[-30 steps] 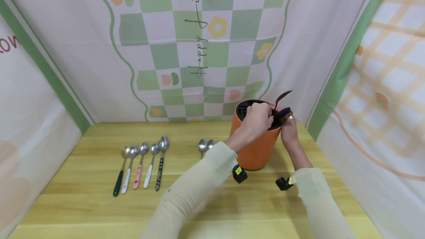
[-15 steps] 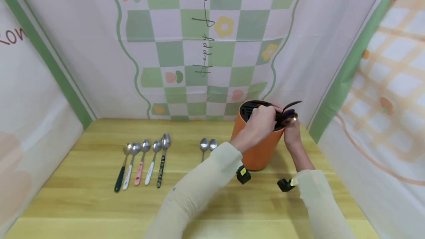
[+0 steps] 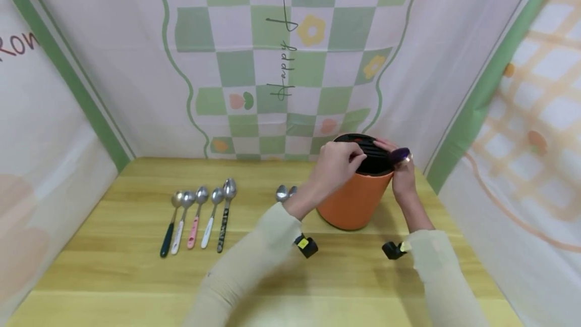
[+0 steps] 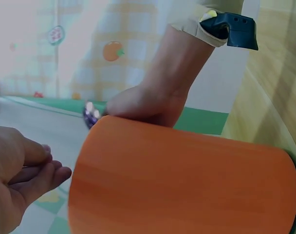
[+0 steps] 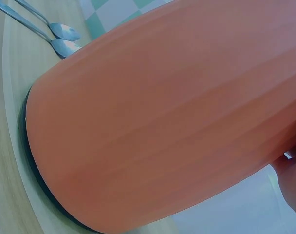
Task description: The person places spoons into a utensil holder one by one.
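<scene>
An orange utensil holder (image 3: 354,201) with a black slotted insert (image 3: 374,158) stands on the table at right. Near its opening is my left hand (image 3: 333,168), fingers loosely curled and holding nothing; in the left wrist view the left hand (image 4: 21,170) is just apart from the rim. My right hand (image 3: 403,180) grips the far right side of the holder at the top, its fingers (image 3: 386,144) along the rim; the holder hides part of this hand in the left wrist view. A shiny purple and gold spoon head (image 3: 400,156) leans over the rim against the right hand.
Several spoons with coloured handles (image 3: 192,231) lie in a row on the left of the wooden table (image 3: 136,286). Two silver spoons (image 5: 65,46) lie just left of the holder, partly behind my left arm. Printed cloth (image 3: 313,69) hangs behind and at both sides.
My left hand has drawn back leftward from the holder's opening. The dark spoon head that stuck up beside the purple one tilted down and is out of sight. The right hand stays at the rim.
</scene>
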`<state>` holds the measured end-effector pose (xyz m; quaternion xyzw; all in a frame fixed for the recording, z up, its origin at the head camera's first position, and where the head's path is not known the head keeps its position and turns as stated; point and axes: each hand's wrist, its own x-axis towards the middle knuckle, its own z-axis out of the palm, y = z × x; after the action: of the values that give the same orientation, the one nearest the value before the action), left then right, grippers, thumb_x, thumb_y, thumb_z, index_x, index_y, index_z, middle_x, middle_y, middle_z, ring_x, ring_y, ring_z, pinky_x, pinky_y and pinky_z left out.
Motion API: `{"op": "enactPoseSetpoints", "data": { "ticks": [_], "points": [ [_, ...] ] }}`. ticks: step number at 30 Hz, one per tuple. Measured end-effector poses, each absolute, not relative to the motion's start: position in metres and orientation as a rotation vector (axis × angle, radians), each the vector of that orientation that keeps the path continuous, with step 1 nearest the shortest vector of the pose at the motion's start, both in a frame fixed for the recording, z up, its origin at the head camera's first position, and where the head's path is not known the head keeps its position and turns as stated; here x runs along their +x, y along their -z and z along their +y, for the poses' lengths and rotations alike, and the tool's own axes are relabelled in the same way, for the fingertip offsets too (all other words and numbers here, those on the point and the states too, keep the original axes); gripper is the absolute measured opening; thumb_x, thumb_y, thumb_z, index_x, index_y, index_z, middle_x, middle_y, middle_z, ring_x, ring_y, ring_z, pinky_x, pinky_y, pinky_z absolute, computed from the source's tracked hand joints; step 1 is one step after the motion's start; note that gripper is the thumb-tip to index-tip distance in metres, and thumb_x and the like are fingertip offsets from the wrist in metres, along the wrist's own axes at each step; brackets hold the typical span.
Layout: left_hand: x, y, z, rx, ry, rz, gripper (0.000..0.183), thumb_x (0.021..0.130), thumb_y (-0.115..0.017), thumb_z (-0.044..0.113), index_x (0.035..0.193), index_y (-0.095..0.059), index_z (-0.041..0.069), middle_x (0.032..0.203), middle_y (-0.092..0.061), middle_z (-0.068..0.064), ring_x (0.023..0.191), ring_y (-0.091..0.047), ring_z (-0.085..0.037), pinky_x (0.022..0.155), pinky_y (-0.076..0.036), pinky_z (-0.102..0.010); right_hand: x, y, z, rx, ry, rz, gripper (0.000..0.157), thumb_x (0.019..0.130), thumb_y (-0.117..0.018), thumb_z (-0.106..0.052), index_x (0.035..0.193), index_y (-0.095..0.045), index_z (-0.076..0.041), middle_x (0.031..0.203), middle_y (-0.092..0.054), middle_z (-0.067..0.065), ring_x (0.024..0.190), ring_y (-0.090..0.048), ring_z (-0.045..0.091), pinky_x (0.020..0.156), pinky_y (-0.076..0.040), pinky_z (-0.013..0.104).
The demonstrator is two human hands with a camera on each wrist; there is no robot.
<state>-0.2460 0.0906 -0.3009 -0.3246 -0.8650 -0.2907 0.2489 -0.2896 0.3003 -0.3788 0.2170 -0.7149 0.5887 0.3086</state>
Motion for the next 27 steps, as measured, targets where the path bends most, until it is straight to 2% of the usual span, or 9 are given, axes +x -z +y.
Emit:
{"op": "enactPoseSetpoints", "data": {
  "ticks": [5,7,16,24,27],
  "points": [
    [-0.241,0.304,0.067,-0.879,0.907,-2.316,0.014,0.097,-0.066,0.020,0.095,-0.077,0.011,0.089,-0.077,0.001,0.072,-0.067,-0.006,0.067,-0.051,-0.011,-0.289,0.376,0.300,0.506,-1.558,-1.933,0.070,0.106,-0.025,-0.046,0.122,-0.064,0.010,0.131,-0.066,0.001,0.125,-0.054,0.004,0.110,-0.036,0.016],
    [-0.240,0.305,0.059,-0.866,0.952,-2.318,0.014,0.097,-0.065,0.019,0.096,-0.077,0.010,0.090,-0.077,-0.001,0.075,-0.068,-0.007,0.068,-0.052,-0.011,-0.289,0.375,0.300,0.485,-1.579,-1.938,0.067,0.107,-0.025,-0.042,0.123,-0.063,0.011,0.130,-0.066,-0.002,0.125,-0.054,0.004,0.109,-0.036,0.016],
    [-0.235,0.319,0.029,-0.771,1.077,-2.353,0.013,0.095,-0.067,0.011,0.097,-0.078,0.005,0.091,-0.077,-0.005,0.079,-0.072,-0.013,0.071,-0.056,-0.016,-0.288,0.375,0.298,0.485,-1.585,-1.935,0.070,0.108,-0.024,-0.044,0.123,-0.062,0.013,0.128,-0.066,-0.008,0.125,-0.054,0.004,0.110,-0.036,0.016],
    [-0.235,0.339,0.010,-0.669,1.081,-2.465,0.013,0.096,-0.064,0.008,0.099,-0.077,0.005,0.090,-0.077,-0.006,0.081,-0.072,-0.014,0.071,-0.058,-0.018,-0.288,0.375,0.297,0.480,-1.569,-1.936,0.066,0.108,-0.026,-0.040,0.122,-0.062,0.013,0.131,-0.066,0.005,0.124,-0.055,0.004,0.108,-0.038,0.016],
    [-0.236,0.348,0.004,-0.652,1.105,-2.474,0.012,0.095,-0.065,0.006,0.098,-0.076,0.003,0.088,-0.076,-0.008,0.080,-0.072,-0.015,0.070,-0.058,-0.019,-0.288,0.374,0.296,0.473,-1.566,-1.938,0.058,0.109,-0.029,-0.032,0.122,-0.062,0.014,0.129,-0.067,0.001,0.123,-0.056,0.004,0.108,-0.038,0.016]
  ]
}}
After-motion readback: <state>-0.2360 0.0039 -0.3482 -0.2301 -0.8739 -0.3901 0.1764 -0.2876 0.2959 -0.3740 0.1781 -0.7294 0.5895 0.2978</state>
